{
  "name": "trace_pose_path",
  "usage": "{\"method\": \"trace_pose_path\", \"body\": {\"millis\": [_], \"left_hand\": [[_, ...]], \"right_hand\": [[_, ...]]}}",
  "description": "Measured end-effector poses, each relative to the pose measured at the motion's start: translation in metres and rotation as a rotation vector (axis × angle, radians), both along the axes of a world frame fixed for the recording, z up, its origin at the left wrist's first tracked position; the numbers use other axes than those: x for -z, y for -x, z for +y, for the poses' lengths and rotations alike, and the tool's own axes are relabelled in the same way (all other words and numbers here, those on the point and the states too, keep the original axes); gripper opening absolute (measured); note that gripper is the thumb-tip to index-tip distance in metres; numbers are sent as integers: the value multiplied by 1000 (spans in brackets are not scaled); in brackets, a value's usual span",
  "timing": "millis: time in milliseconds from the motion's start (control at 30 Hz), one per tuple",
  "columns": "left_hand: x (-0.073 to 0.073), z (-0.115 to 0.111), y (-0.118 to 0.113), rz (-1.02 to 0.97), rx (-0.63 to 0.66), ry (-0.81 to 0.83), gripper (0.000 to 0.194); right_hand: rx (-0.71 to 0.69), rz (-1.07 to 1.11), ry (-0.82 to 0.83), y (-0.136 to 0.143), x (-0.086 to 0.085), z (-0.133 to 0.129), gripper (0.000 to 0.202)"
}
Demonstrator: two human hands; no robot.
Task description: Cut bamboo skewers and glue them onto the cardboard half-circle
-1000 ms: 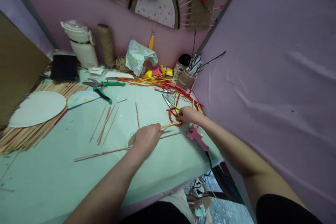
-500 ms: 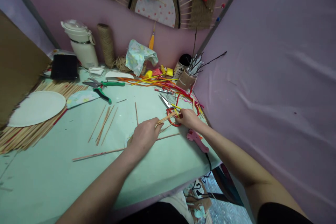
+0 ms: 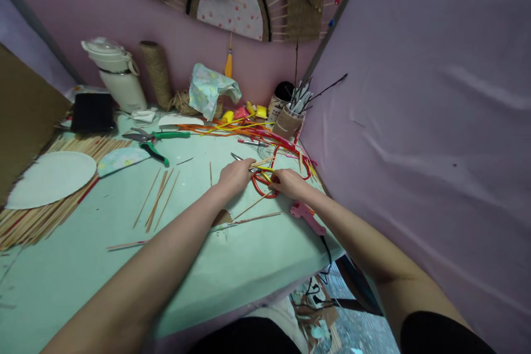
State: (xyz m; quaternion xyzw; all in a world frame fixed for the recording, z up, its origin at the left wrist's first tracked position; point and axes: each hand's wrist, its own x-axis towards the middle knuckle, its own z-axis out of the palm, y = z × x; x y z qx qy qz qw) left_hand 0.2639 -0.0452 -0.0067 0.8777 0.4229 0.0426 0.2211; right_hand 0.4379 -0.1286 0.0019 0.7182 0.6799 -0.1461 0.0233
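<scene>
My left hand [image 3: 235, 178] is closed round thin wooden sticks [image 3: 265, 161], whose pale ends stick out to the right past its fingers. It rests over the scissors [image 3: 236, 156], hiding part of their blades. My right hand [image 3: 290, 183] is closed, fingertips at the red scissor handles [image 3: 265, 193] and a yellow fuzzy stem [image 3: 266, 177]; what it pinches, if anything, I cannot make out. Just below it lies a pink glue gun [image 3: 307, 218]. One loose stick [image 3: 254, 206] slants under the hands, and a longer stick [image 3: 259, 217] lies nearer me.
Green-handled pruning shears [image 3: 153, 144] and several short sticks [image 3: 156, 199] lie left of my hands. Further left, a white oval [image 3: 53, 177] sits on many sticks. Coloured fuzzy stems [image 3: 232, 128], a twine roll [image 3: 156, 74] and a can of twigs [image 3: 289, 121] line the back.
My left hand has moved forward and left onto the scissors, with the sticks in it. My right hand stays near the scissor handles. The view has shifted slightly.
</scene>
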Motion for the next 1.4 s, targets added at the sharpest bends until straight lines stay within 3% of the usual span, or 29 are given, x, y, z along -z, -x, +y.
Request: {"method": "trace_pose_path", "body": {"millis": [167, 400, 600, 867, 1067, 1400], "left_hand": [[-1, 25, -20, 53, 117, 21, 33], [2, 55, -30, 127, 244, 94, 31], [4, 59, -33, 106, 250, 131, 32], [11, 55, -29, 57, 235, 147, 30], [11, 50, -26, 51, 224, 131, 30], [8, 44, -23, 72, 205, 127, 28]], "right_hand": [[-23, 7, -36, -23, -11, 8, 15], [-135, 92, -32, -51, 2, 24, 37], [-194, 182, -17, -72, 12, 22, 35], [-213, 218, -44, -72, 21, 21, 20], [-148, 156, -63, -66, 22, 24, 15], [121, -39, -162, -54, 22, 46, 18]]}}
